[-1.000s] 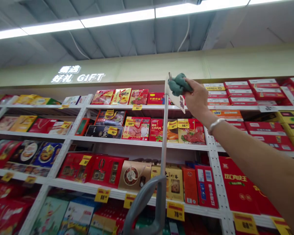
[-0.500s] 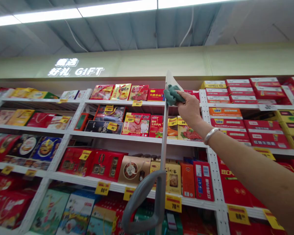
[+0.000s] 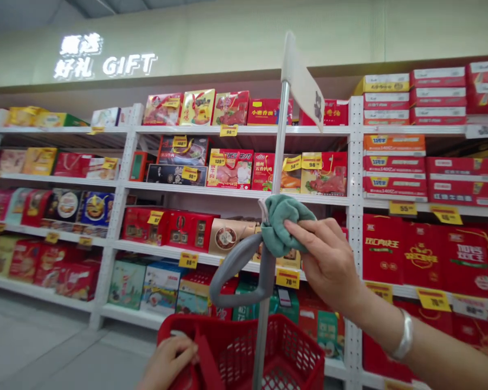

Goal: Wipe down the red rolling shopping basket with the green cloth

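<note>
My right hand (image 3: 329,262) is closed on a bunched green cloth (image 3: 282,225), pressing it against a grey upright pole (image 3: 279,146). The pole rises from a red shopping basket (image 3: 268,352) and carries a white flag-like sign (image 3: 303,81) at its top. A grey curved handle (image 3: 236,271) branches off the pole just below the cloth. My left hand (image 3: 168,360) rests on the near rim of the red basket at the bottom, fingers curled over the edge. A silver bangle (image 3: 404,336) sits on my right wrist.
White store shelves (image 3: 236,187) filled with red, yellow and blue gift boxes and yellow price tags stand straight ahead. A lit "GIFT" sign (image 3: 106,57) hangs on the wall above. Grey floor (image 3: 28,341) shows at lower left.
My right hand has slid the green cloth down the pole from the sign at the top to just above the grey handle. The view has tilted down, showing the basket and my left hand.
</note>
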Available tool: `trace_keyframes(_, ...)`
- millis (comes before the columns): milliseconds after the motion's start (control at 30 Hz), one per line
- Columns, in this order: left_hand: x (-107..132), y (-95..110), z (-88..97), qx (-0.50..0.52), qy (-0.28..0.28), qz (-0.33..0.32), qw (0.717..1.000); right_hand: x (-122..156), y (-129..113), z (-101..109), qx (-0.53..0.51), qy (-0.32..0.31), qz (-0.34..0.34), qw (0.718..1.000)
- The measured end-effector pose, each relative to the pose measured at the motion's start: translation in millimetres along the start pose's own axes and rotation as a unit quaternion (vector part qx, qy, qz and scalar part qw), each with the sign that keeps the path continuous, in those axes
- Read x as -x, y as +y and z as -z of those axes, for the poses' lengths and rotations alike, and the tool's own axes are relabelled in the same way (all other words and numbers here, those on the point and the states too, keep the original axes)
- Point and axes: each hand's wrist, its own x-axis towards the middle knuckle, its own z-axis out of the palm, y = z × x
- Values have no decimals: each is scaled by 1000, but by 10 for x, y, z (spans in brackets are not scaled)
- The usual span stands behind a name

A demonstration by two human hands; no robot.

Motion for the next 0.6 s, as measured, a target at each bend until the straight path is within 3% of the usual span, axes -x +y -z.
trace_keyframes(133, 14, 133, 52, 6, -11, 6, 1000, 398, -234, 3, 23, -2, -14, 1000)
trace_keyframes(333, -5, 206, 63, -9, -18, 21, 1000, 795, -606, 143, -10, -67, 56, 996)
trace_keyframes(500, -10, 243, 65, -16, -16, 27, 999, 471, -541, 364, -13, -39, 63, 997)
trace_keyframes(600, -12, 291, 48, -15, -14, 28, 999, 86, -362, 296, 58, 15, 50, 997)
